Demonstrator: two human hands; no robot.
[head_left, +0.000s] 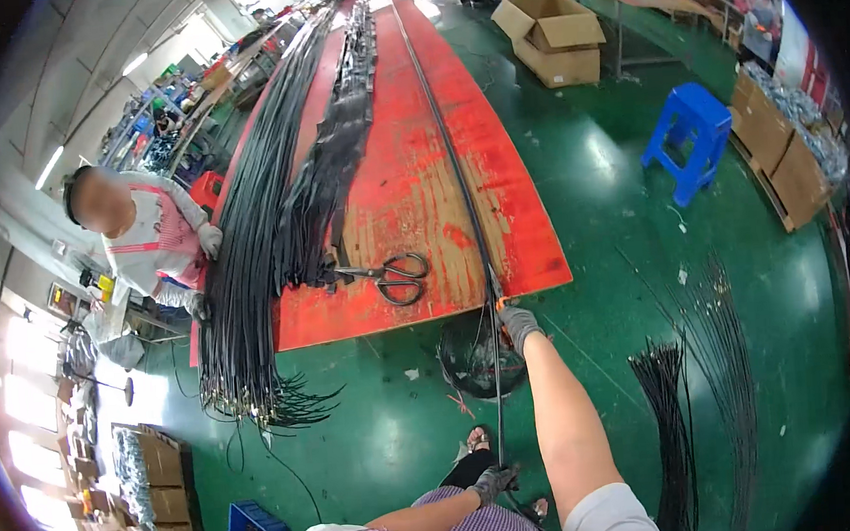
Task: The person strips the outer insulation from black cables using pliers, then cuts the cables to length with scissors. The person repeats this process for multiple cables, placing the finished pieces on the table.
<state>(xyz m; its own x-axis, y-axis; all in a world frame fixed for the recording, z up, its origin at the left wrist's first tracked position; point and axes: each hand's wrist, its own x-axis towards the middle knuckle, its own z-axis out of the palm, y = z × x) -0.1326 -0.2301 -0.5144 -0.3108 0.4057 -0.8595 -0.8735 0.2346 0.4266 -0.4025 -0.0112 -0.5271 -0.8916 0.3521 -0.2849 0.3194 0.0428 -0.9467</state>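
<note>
The right hand [518, 324], in a grey glove, is closed around a thin black cable [461, 181] at the near edge of the long red surface [411, 198]. The left hand [494, 480], also gloved, grips the same cable lower down, close to the body. The cable lies stretched along the surface and hangs down between the hands. It seems the cable is being drawn out for measuring. Scissors [393, 273] lie near; a cut would need one hand free.
</note>
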